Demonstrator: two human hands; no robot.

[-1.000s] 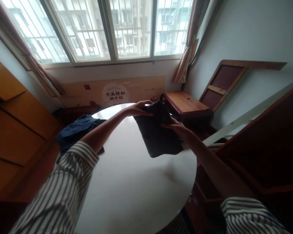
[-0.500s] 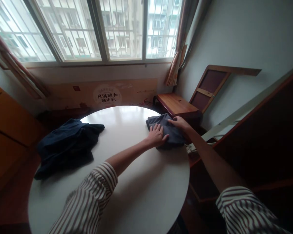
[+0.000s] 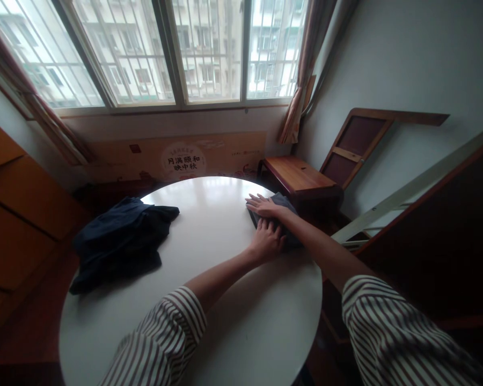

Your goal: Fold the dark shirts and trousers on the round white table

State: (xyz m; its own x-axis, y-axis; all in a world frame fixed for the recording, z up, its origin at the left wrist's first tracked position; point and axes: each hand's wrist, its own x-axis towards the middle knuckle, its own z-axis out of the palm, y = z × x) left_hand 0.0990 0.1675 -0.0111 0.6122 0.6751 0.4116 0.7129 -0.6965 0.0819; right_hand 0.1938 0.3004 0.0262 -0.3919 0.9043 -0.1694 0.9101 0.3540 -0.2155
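White spans the table [image 3: 233, 332] before you. At its far right, your left hand [image 3: 268, 242], then your right hand [image 3: 268, 207], lie with fingers outstretched on folded grey cloth [image 3: 284, 200]. Beyond, the banner [image 3: 145, 158] reads "月满颐和 映中秋"; smaller print [image 3: 246, 153] blurs.

The one view, from a camera worn on the head, looks forward and steeply down over the round white table [image 3: 217, 332], which fills the lower middle of the frame. It faces the barred window [image 3: 148, 64] along the top. Striped sleeves [image 3: 165, 338] rise close to the lens from the bottom edge; the wide field reaches orange panels [image 3: 16, 209] at far left and pale wall [image 3: 418, 64] at upper right.
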